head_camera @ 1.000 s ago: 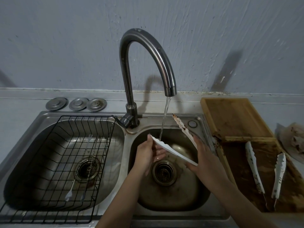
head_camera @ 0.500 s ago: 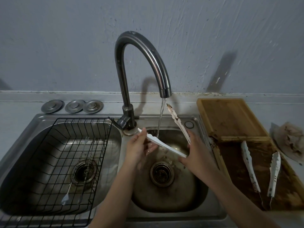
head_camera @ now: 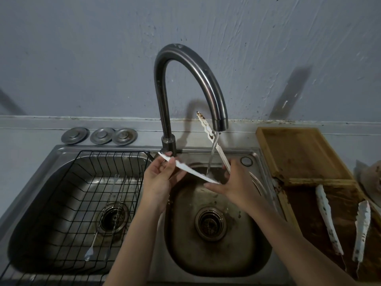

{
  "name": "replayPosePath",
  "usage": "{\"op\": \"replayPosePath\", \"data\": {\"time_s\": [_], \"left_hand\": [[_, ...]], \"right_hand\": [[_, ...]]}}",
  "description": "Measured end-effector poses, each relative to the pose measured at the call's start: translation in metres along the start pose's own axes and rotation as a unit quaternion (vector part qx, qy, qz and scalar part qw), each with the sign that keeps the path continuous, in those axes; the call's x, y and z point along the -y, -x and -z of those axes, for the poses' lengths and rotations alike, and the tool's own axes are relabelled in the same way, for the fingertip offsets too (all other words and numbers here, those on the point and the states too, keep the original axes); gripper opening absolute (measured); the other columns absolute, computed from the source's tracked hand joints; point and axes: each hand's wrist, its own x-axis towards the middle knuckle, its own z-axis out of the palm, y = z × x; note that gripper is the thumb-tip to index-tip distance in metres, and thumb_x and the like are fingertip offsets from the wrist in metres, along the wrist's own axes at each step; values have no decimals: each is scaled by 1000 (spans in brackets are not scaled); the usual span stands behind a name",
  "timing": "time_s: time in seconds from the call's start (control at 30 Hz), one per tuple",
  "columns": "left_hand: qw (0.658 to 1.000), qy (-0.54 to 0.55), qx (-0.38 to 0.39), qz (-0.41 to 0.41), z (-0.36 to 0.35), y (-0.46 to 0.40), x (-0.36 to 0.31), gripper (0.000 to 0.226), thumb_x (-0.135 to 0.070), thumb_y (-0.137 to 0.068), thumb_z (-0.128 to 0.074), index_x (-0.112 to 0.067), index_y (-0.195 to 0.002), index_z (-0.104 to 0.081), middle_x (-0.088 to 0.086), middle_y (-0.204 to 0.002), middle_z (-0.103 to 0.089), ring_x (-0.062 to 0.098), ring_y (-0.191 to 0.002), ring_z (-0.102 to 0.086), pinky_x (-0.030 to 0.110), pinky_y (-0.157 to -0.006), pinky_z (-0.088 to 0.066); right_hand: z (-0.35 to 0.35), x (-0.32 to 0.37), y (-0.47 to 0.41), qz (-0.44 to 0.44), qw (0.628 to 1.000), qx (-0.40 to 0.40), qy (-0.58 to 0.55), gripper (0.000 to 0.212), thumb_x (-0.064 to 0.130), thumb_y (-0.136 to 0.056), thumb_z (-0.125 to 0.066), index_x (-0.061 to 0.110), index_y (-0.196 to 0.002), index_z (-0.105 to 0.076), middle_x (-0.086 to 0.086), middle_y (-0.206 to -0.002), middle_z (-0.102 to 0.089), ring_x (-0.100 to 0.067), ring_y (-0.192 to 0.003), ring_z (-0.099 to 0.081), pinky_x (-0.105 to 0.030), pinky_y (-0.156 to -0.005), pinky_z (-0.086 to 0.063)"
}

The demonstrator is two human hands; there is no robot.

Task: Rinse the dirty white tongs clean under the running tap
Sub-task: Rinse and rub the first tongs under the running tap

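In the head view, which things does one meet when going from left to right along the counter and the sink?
Three metal lids → wire rack → left hand → drain → right hand → wooden tray → second tongs

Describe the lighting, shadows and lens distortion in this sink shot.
Head view: dim, bluish light; the tap casts a soft shadow on the wall behind it, and a darker slanted shadow falls farther right; the wide-angle lens bows the counter edge and sink rim; a faint highlight runs along the spout.
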Motion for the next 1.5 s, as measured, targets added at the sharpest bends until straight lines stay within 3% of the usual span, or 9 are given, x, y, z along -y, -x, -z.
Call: {"op": "replayPosePath", "data": {"time_s": [0.17, 0.3, 0.5, 0.6, 0.8, 1.03, 1.17, 1.37, 1.5], "left_hand": [[998, 37, 8, 52, -6, 0, 24, 24, 6, -94, -40, -6, -101, -59, 12, -93, -65, 23, -81, -69, 28, -62, -61], [994, 63, 26, 85, -14, 2, 50, 32, 10, -93, -38, -9, -114, -52, 13, -96, -65, 22, -75, -72, 31, -59, -61], [987, 81, 63, 121, -14, 0, 70, 41, 17, -88, -44, -12, -116, -56, 16, -110, -66, 32, -97, -68, 37, -71, -61], [987, 50, 60, 141, -9, 3, 77, 44, 18, -86, -47, -6, -123, -53, 14, -109, -69, 33, -109, -62, 36, -75, -60], [984, 40, -1, 175, -3, 11, 94, 37, 17, -77, -61, -7, -106, -62, 14, -94, -74, 28, -91, -71, 26, -60, -59], [983, -17, -33, 182, -9, 15, 106, 18, 10, -78, -66, -2, -90, -69, 18, -91, -75, 29, -85, -73, 27, -62, -60], [983, -58, -29, 171, -14, 15, 110, 21, 8, -79, -66, 2, -100, -66, 22, -95, -73, 31, -88, -72, 32, -71, -61], [976, -76, -35, 200, -17, 15, 111, 26, 11, -75, -69, 3, -99, -63, 21, -93, -71, 25, -74, -72, 25, -61, -60], [975, -89, -65, 195, -17, 14, 113, 12, 5, -80, -67, 2, -92, -65, 22, -87, -68, 22, -63, -69, 21, -48, -55]], "right_hand": [[11, -16, 10, -37, 999, 9, -33, 45, 36, -63, -82, 32, -70, -38, 8, -61, -41, -5, -50, -39, -13, -43, -33], [23, -31, 23, -74, 997, 10, -5, 38, 32, -64, -82, 20, -79, -49, 6, -59, -43, -7, -49, -41, -19, -48, -32], [33, -42, 34, -84, 996, 2, 37, 39, 33, -66, -81, 22, -91, -53, 4, -75, -60, -6, -64, -58, -20, -50, -43], [36, -45, 40, -56, 995, -14, 82, 39, 32, -65, -82, 34, -75, -44, 13, -70, -57, 4, -63, -53, -16, -49, -38], [39, -52, 49, -31, 984, -20, 173, 41, 36, -66, -80, 28, -86, -45, 9, -76, -60, -8, -69, -63, -32, -62, -57], [38, -65, 58, -80, 985, 8, 150, 39, 37, -66, -79, 25, -91, -51, 8, -75, -61, -5, -69, -63, -31, -66, -58], [41, -67, 64, -106, 985, 16, 134, 40, 35, -66, -80, 21, -92, -53, 8, -82, -61, -11, -75, -64, -33, -69, -58], [49, -61, 66, -94, 984, 17, 151, 42, 32, -66, -80, 19, -94, -51, 8, -84, -57, -13, -78, -64, -30, -69, -58], [50, -58, 68, -85, 980, 11, 180, 44, 34, -67, -79, 20, -95, -50, 7, -83, -58, -11, -75, -63, -29, -66, -58]]}}
